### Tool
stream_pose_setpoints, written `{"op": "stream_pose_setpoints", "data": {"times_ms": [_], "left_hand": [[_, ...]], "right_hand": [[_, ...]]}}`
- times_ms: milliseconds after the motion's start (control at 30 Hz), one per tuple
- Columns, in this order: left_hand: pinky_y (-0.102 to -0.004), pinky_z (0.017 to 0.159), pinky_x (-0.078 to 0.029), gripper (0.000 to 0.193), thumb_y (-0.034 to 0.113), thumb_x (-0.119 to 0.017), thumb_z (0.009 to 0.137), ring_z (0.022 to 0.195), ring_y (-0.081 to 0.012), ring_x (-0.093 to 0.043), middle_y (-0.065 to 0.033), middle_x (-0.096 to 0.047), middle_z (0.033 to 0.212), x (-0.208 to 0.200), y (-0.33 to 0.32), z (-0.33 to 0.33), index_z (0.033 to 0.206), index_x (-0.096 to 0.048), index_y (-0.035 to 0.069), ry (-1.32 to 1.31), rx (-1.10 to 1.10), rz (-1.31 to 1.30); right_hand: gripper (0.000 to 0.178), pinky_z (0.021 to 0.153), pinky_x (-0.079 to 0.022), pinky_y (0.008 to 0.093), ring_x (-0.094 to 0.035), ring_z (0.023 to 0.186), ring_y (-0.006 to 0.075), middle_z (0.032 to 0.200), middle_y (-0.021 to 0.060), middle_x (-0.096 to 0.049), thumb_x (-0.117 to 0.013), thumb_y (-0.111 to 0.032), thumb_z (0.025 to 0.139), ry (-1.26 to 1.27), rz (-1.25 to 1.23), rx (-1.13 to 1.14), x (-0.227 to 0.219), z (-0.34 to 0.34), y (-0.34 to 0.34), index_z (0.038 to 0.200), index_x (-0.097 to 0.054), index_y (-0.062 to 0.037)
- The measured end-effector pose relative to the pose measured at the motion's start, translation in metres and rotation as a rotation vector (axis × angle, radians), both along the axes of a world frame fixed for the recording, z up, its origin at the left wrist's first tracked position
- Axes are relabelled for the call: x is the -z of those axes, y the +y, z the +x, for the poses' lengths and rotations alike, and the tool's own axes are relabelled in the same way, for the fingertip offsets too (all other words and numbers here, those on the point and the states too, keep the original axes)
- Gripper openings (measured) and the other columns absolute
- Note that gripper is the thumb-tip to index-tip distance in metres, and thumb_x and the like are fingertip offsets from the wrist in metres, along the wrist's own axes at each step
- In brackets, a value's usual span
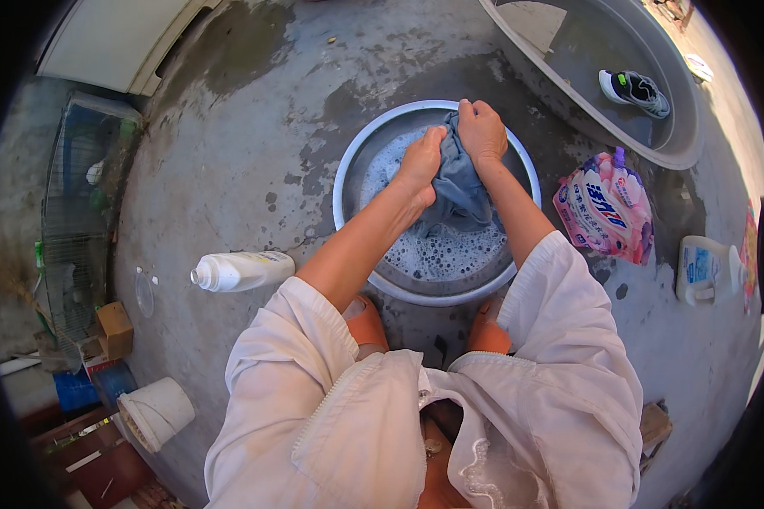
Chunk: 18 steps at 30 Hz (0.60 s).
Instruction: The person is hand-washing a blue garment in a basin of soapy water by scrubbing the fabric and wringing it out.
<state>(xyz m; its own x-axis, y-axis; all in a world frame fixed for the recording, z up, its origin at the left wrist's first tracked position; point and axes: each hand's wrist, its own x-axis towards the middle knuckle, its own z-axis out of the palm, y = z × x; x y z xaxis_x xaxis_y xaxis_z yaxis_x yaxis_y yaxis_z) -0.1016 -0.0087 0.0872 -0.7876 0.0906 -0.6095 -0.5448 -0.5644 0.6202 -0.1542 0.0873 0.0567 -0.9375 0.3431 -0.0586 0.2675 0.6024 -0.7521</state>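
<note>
A wet blue-grey cloth (463, 191) is bunched up between my two hands over a round metal basin (345, 188). My left hand (420, 165) is closed on its left side, thumb up. Gripping its far right part is my right hand (482, 131), fingers curled in. The cloth's lower end hangs down to the soapy water (437, 254), where white foam and bubbles float. Whether it is a garment or a plain rag I cannot tell.
A white bottle (244, 271) lies left of the basin. To the right are a pink detergent pouch (604, 206) and a white jug (703, 270). A large grey tub (688, 136) at the far right holds a shoe (637, 92). A white bucket (157, 413) and wire cage (85, 212) stand left.
</note>
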Motion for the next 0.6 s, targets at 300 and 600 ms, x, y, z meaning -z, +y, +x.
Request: {"op": "stream_pose_setpoints", "data": {"times_ms": [300,600], "left_hand": [[-0.0204,0.061,-0.037,0.034,0.038,-0.067,0.081,0.066,-0.0064,-0.044,0.0040,-0.050,0.069,0.003,-0.086,-0.032,0.069,-0.051,0.010,0.456,0.427,-0.556],[-0.0258,0.083,-0.046,0.050,0.028,-0.071,0.078,0.097,-0.0123,-0.056,-0.0053,-0.060,0.106,-0.026,-0.082,-0.028,0.118,-0.053,0.003,0.362,0.591,-0.297]], "right_hand": [[0.022,0.056,-0.036,0.0202,-0.043,0.062,0.0049,0.070,-0.0045,-0.053,-0.060,-0.026,0.086,-0.110,-1.041,-0.396,-0.051,-0.004,0.024,0.077,-0.062,-0.0063],[0.028,0.054,-0.036,0.0205,-0.044,0.062,0.0032,0.064,-0.0056,-0.053,-0.064,-0.031,0.085,0.119,-0.627,-0.615,-0.037,-0.014,0.026,0.073,-0.061,-0.0048]]}}
